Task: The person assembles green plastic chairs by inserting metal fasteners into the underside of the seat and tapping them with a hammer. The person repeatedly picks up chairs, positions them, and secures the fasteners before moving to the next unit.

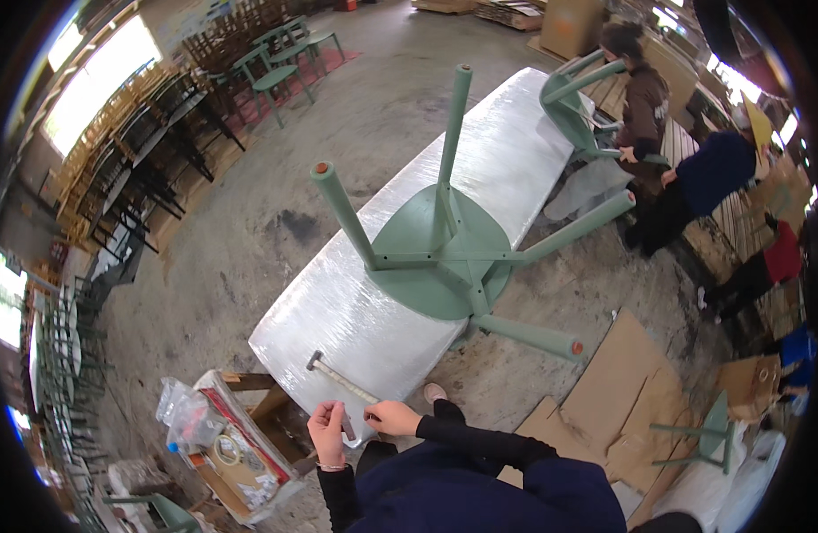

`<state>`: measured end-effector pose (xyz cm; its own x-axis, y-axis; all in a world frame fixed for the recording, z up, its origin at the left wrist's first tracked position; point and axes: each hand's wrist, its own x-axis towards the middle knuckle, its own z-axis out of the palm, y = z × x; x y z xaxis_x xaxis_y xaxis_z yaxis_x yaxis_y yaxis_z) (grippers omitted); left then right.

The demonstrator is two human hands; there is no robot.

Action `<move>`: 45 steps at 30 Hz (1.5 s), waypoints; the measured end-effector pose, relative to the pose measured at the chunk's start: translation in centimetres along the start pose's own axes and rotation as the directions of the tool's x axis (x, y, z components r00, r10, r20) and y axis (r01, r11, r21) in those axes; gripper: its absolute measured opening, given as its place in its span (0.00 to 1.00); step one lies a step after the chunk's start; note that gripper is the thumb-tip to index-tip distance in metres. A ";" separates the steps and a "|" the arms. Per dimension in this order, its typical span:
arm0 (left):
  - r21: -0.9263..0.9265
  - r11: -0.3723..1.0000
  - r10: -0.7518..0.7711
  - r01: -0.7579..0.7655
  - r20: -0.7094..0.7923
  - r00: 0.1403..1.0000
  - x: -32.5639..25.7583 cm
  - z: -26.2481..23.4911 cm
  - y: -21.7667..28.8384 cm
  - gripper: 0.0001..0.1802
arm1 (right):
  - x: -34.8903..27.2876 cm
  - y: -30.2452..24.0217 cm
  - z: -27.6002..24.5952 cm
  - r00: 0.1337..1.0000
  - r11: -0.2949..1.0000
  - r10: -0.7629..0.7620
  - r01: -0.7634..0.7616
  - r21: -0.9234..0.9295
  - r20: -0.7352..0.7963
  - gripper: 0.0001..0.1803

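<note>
left hand (327, 433) raised at the near end of the desk (516, 151), fingers closed round a small dark piece, too small to identify. right hand (391, 417) beside it, fingertips pinched together at the wrapped desk edge; contents cannot be told. hammer (340, 377) lies on the desk just beyond both hands. green stool (440, 258) rests upside down mid-desk, legs up. open cardboard box (240, 453) stands to the left on the floor.

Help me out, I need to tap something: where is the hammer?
In the head view the hammer lies on the near end of the wrapped table, just above the person's hands, below the upturned green stool.
</note>
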<state>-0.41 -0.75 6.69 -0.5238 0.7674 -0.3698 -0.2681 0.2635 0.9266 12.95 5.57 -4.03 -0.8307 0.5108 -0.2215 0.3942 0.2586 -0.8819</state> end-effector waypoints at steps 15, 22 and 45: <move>0.206 0.967 0.188 -0.152 -0.165 0.968 -2.4 -29.9 0.3 0.07 | 17.2 -14.4 25.4 0.805 0.732 -0.587 0.481 -0.482 -0.088 0.06; 0.336 0.941 0.069 0.027 -0.272 0.960 -2.4 -34.6 2.9 0.17 | 18.6 -14.6 26.9 0.788 0.581 -0.614 0.424 -0.695 -0.033 0.06; 0.244 0.959 0.229 -0.146 -0.357 0.905 -1.8 -38.5 -4.8 0.09 | 20.3 -12.7 31.2 0.786 0.515 -0.576 0.563 -0.646 0.226 0.14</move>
<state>-29.27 -25.88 0.35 -0.8247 0.5462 -0.1468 0.0167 0.2829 0.9590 -21.20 -12.89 -10.26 -0.9685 0.0671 0.2397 -0.0110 0.9506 -0.3103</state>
